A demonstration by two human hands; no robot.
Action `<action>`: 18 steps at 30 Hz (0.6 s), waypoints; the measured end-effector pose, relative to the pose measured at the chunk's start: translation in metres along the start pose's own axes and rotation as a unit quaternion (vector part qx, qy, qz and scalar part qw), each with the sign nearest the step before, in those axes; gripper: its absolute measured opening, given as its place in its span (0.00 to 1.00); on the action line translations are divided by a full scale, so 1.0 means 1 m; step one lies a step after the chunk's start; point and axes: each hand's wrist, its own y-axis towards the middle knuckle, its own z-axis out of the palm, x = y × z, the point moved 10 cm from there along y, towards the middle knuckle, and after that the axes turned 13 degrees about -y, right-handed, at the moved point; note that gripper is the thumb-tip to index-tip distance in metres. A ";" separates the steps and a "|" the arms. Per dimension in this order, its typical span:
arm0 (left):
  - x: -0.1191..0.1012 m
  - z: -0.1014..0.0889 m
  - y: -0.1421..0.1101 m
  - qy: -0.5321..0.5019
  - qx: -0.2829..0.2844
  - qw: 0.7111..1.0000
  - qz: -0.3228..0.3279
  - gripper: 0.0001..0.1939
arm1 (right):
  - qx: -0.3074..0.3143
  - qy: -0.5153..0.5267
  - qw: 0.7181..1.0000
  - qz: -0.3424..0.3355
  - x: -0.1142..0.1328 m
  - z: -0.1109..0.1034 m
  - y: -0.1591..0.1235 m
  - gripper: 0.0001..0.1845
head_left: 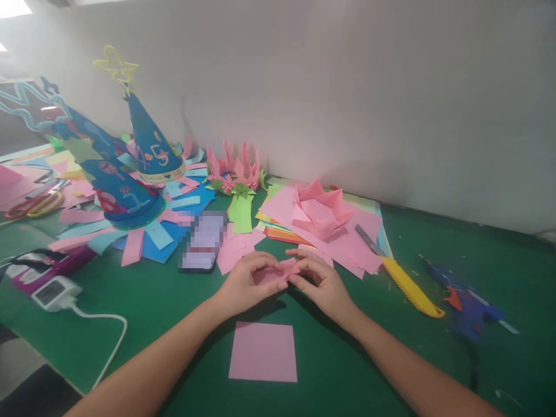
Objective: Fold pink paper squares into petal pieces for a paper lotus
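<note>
Between my two hands, just above the green table, is a small piece of pink paper, partly hidden by the fingers. My left hand grips its left side, thumb in front and fingers behind. My right hand pinches the right end between thumb and fingertips. Closer to me, a flat pink paper square lies on the table. Beyond the hands sit a folded pink paper bowl shape and loose pink sheets.
A yellow utility knife and a blue glue gun lie at right. Left are a phone, a charger with cable, scissors and blue paper cone hats. A pink paper crown stands near the wall.
</note>
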 end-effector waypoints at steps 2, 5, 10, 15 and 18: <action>-0.001 0.001 -0.001 0.024 -0.011 1.000 0.006 0.10 | 0.015 0.035 0.999 0.034 -0.007 0.005 0.000 0.10; 0.009 0.002 -0.002 0.034 -0.024 0.999 -0.030 0.08 | 0.014 0.020 0.998 0.064 -0.013 0.005 -0.001 0.11; 0.027 0.007 -0.007 -0.068 -0.022 0.993 -0.095 0.12 | -0.010 0.009 0.997 0.079 -0.017 0.001 -0.002 0.11; 0.036 0.010 -0.010 -0.139 -0.032 0.981 -0.128 0.16 | -0.014 0.106 0.988 0.116 -0.021 0.003 -0.001 0.20; 0.038 0.007 -0.010 -0.161 -0.052 0.977 -0.134 0.16 | 0.033 0.115 0.984 0.133 -0.020 0.010 -0.001 0.25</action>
